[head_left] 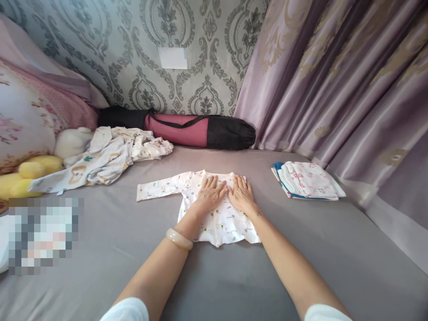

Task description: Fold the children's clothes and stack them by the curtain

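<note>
A small white long-sleeved baby shirt [218, 227] with a tiny print lies spread on the grey bed sheet [133, 249]. Its left-hand sleeve reaches out straight to the side; the other sleeve does not show beyond my right hand. My left hand [211, 194] rests flat on the upper chest of the shirt, fingers stretched out. Beside it, my right hand [242, 195] presses flat near the shoulder, its fingers also extended. The two hands almost meet at the middle of the shirt. A pale bangle [179, 239] circles my left wrist.
Folded clothes [309, 180] are stacked at the right. Crumpled printed clothes [113, 154] lie at the left by a yellow plush toy [33, 174] and a floral pillow [26, 116]. A pink and black rolled mat bag [180, 129] runs along the wall. Curtains [321, 80] hang at right.
</note>
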Motion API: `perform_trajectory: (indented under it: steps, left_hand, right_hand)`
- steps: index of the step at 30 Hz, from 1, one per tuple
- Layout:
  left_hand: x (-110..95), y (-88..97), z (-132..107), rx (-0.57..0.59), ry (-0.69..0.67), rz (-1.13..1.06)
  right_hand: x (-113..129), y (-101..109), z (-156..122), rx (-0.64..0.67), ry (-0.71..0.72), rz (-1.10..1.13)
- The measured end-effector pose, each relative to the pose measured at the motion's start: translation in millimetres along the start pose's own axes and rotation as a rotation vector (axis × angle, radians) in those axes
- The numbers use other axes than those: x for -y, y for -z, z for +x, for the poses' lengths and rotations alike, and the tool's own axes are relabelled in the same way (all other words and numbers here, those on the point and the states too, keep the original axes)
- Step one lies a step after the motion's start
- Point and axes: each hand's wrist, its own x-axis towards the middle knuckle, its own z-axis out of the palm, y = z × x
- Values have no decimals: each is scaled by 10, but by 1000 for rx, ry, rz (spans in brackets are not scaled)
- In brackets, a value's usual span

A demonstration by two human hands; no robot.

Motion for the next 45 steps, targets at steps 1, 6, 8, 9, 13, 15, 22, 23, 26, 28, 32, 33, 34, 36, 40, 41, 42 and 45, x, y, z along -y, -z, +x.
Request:
perform_trajectory:
  steps: [1, 6, 8, 9, 13, 15, 22, 23, 26, 28, 32, 33, 34, 36, 40, 41, 42, 45]
  left_hand:
    - [11, 12, -5, -15, 42, 1]
    - [74, -1, -26, -47, 229, -54]
    - [95, -24, -42, -88, 271, -60]
    - [102, -32, -50, -108, 289, -59]
    - [148, 2, -46, -96, 319, -84]
    - [212, 73, -14, -28, 310, -142]
    - [600, 587, -161, -15, 279, -442]
    - [659, 663, -242, -55, 341, -467]
    - [836, 817, -499, -145, 589, -425]
    - [936, 847, -640, -177, 715, -347]
    - [1038, 803, -817, -234, 893, -214]
    - [1044, 790, -849, -257, 931, -192]
    - [1048, 781, -880, -283, 967, -174]
    - [1061, 777, -940, -332, 1036, -144]
    - [1160, 792, -1049, -348, 1153, -128]
    - [1195, 795, -1071, -337, 1174, -129]
    - [1230, 796, -1091, -323, 1189, -129]
    - [1307, 799, -1134, -281, 1207, -116]
  right_hand:
    - [4, 0, 1, 0, 1, 6]
    - [23, 39, -15, 21, -7, 22]
    - [23, 53, -23, 32, -10, 26]
    - [23, 57, -25, 35, -10, 29]
    - [21, 70, -11, 68, -12, 68]
    - [3, 98, 14, 112, -10, 117]
    - [-376, 334, 35, 82, -36, 623]
    - [-447, 363, 14, 35, -68, 690]
    - [-553, 410, -62, -38, -128, 734]
    - [-490, 406, -108, -29, -117, 669]
    - [-123, 334, -158, 33, 33, 438]
    - [-25, 311, -164, 56, 63, 376]
    - [60, 287, -169, 72, 78, 319]
    - [178, 244, -176, 92, 72, 235]
    - [221, 189, -182, 114, 11, 154]
    - [212, 181, -182, 122, 0, 140]
    - [204, 174, -181, 125, -5, 127]
    - [195, 154, -175, 124, -15, 99]
